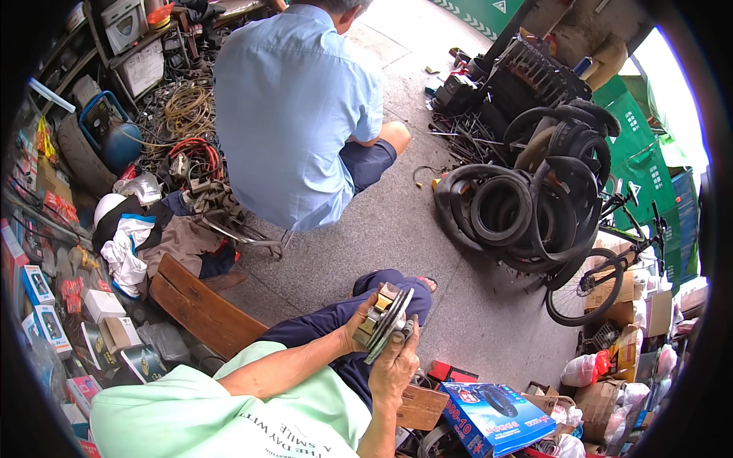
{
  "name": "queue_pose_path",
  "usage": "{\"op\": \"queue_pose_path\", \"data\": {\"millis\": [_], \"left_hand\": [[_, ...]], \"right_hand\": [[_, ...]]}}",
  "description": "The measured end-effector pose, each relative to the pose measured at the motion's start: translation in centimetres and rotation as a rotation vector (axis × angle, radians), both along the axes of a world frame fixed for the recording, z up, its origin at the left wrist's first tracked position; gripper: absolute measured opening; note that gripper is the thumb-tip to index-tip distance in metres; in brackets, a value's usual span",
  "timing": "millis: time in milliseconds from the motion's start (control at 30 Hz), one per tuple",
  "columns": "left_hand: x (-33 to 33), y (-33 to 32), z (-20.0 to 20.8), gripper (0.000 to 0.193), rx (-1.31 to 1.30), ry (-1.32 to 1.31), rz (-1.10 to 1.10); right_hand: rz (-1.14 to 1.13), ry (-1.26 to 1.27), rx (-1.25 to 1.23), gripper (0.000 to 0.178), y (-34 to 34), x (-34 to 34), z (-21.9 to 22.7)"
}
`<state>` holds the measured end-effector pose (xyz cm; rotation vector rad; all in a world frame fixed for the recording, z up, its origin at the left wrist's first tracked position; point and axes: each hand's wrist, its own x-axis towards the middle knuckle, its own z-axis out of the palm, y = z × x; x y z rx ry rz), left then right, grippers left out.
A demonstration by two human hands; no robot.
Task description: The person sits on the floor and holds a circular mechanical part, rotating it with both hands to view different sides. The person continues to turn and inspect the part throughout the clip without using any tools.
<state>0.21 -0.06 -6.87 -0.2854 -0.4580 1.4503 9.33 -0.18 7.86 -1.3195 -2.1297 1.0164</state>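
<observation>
On my head view, a round metal disc assembly (382,324) sits just right of the frame's centre, lower half, above the dark trousers (301,330). I see the left hand (353,328) wrapped around its left side; the right hand (392,372), narrowly closed, grips its lower right edge.

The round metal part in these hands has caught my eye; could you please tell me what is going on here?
A person in a pale green T-shirt holds a round, disc-edged metal part above dark trousers: the left hand grips one side and the right hand the lower rim. Ahead, a second person in a light blue shirt sits facing away, hands not clearly visible. A heap of black rubber tyres lies on the right, and a printed blue box lies near the brown wooden bench.
</observation>
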Motion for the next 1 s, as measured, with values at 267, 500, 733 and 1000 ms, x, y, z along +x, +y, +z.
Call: {"op": "queue_pose_path", "data": {"millis": [267,500,733,1000], "left_hand": [[-1.5,1.3,1.0,0.061,0.065,0.121,-0.014],[-0.9,1.1,1.0,0.063,-0.059,0.249,0.051],[-1.1,0.3,2.2,0.061,-0.152,0.304,0.093],[-0.2,0.5,1.1,0.059,-0.086,0.273,0.117]], "right_hand": [[-0.084,0.009,-0.149,0.063,-0.9,0.8,3.0],[-0.062,0.015,-0.162,0.059,-1.2,0.3,4.4],[-0.046,0.271,0.077,0.063,-1.1,0.4,-0.6],[-0.002,0.079,-0.044,0.059,-0.6,1.0,2.3]]}}
